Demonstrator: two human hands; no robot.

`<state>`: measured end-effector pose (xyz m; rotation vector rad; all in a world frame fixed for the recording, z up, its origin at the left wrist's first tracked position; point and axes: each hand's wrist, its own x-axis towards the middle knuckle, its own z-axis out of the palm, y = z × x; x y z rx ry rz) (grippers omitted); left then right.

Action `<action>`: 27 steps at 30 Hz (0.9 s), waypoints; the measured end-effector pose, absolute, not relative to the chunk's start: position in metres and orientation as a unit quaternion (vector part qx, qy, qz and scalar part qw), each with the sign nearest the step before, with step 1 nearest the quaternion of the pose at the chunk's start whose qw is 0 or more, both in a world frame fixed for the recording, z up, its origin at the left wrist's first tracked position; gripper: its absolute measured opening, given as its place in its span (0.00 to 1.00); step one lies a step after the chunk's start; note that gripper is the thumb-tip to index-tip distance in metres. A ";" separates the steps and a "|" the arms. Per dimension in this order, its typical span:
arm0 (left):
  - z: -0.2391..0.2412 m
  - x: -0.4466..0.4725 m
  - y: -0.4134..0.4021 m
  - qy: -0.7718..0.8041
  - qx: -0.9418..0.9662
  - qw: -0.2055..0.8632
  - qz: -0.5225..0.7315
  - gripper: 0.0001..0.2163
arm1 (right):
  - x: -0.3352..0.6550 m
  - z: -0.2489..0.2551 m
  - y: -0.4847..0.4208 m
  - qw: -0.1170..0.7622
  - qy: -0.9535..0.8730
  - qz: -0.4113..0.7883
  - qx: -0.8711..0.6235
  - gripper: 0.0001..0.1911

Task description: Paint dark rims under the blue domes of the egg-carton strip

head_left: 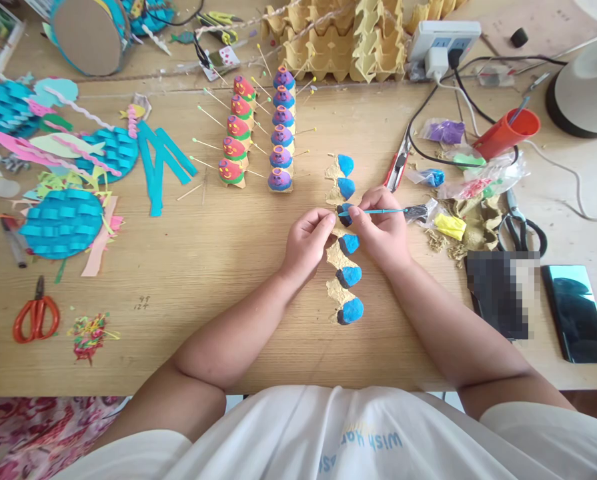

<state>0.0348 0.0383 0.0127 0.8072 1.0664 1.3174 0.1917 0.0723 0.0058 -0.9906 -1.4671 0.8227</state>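
In front of me an egg-carton strip (336, 256) runs away from my body, its row of cups covered in blue with black patches on the nearer ones. My left hand (305, 243) is closed, thumb and fingers pinching the strip's left edge near its middle. Between the fingers of my right hand (385, 230) is a thin blue modelling tool (381, 211), lying almost level. Its tip touches or hovers just over the black-and-blue cup by my left thumb; which one I cannot tell. Beyond stand two finished-looking carton caterpillars, one red and green (237, 127), one purple and blue (281, 137).
On the right are a utility knife (398, 160), clay packets (449, 227), a red cup (508, 133), black scissors (521, 230) and a phone (577, 313). Blue woven paper pieces (63, 223) and orange scissors (37, 317) lie left. Egg cartons (323, 43) and a power strip (443, 40) stand behind.
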 end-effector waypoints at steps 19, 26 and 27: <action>0.016 0.036 0.039 0.486 0.338 0.581 0.558 0.17 | 0.194 0.006 0.073 0.555 -0.634 0.324 -0.430 0.25; 0.017 0.036 0.040 0.490 0.326 0.581 0.562 0.16 | 0.194 0.005 0.073 0.569 -0.635 0.339 -0.398 0.25; 0.018 0.036 0.040 0.493 0.324 0.580 0.561 0.16 | 0.194 0.004 0.073 0.573 -0.632 0.341 -0.395 0.24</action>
